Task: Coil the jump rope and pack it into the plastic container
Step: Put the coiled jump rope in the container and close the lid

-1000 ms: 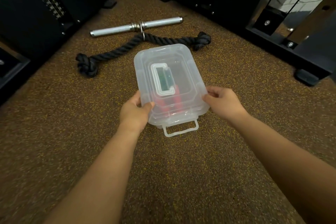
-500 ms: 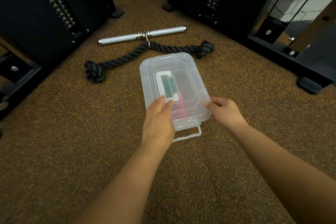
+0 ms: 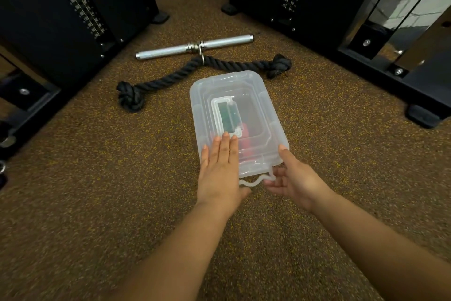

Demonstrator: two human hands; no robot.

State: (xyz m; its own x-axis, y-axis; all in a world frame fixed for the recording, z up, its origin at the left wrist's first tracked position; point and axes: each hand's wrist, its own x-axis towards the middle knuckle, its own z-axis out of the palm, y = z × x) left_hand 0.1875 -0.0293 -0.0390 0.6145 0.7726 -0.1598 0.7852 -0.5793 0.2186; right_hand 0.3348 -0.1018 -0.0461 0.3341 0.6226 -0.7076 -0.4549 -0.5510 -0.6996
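A clear plastic container (image 3: pixel 263 105) with its lid on lies on the speckled gym floor. Red jump rope parts (image 3: pixel 246 144) show through its near half, partly blurred by the plastic. A folded carry handle (image 3: pixel 225 115) sits on the lid. My left hand (image 3: pixel 219 166) lies flat on the lid's near left corner, fingers spread. My right hand (image 3: pixel 290 176) is at the near right corner, its fingers pinching the bent clear latch (image 3: pixel 253 181) that hangs off the near edge.
A thick black knotted rope (image 3: pixel 170 78) and a chrome bar handle (image 3: pixel 192 47) lie just beyond the container. Black weight-stack machines stand at left (image 3: pixel 61 20) and right (image 3: pixel 317 0), with frame feet (image 3: pixel 424 115) jutting onto the floor.
My left hand has moved from the container's left side onto the lid and flattened. My right hand has slid from the right corner down to the near latch, which is now bent.
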